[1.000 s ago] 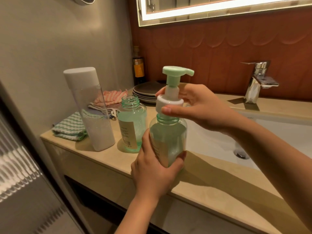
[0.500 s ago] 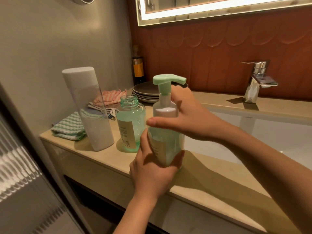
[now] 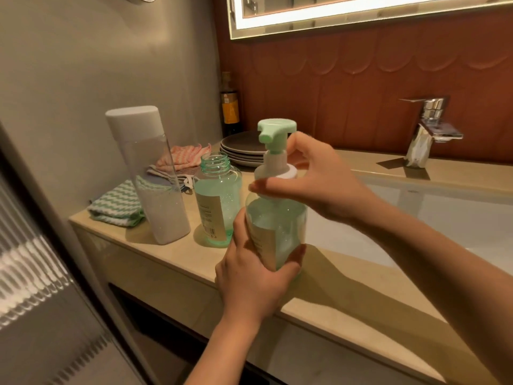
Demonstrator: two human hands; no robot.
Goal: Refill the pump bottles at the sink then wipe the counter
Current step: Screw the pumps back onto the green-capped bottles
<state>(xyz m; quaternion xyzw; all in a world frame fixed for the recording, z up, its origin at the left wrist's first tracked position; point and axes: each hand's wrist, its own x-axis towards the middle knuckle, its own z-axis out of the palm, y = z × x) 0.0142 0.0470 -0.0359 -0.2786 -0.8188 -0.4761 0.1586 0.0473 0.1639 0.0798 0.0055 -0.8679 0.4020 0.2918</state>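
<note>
The beige stone table (image 3: 166, 259) runs from the left wall to the right edge of the view. A white rectangular sink basin (image 3: 444, 218) is set into its right part, with a chrome mixer tap (image 3: 427, 129) on the far rim.

At the left of the table stands a tall clear refill container with a white cap (image 3: 155, 184), upright and about half full of pale liquid. Behind it lie a folded green-and-white zigzag cloth (image 3: 113, 207) and a pink striped cloth (image 3: 180, 157). A stack of dark round plates (image 3: 241, 151) sits at the far side, and a dark glass bottle with a yellow label (image 3: 229, 109) stands in the far corner.

Just right of the refill container stands a green-tinted clear plastic bottle with an open neck (image 3: 219, 201), upright, with no pump fitted.

The second green-tinted clear pump bottle (image 3: 280, 226) is at the near edge of the table, just left of the basin. Whether its base touches the table cannot be told. The mint-green pump head with a white collar (image 3: 274, 132) sits on its neck.

The left hand (image 3: 249, 279) wraps the lower body of this bottle; its grip is closed round it. The right hand (image 3: 313, 179) is at the pump; its grip pinches the white collar between thumb and fingers.
</note>
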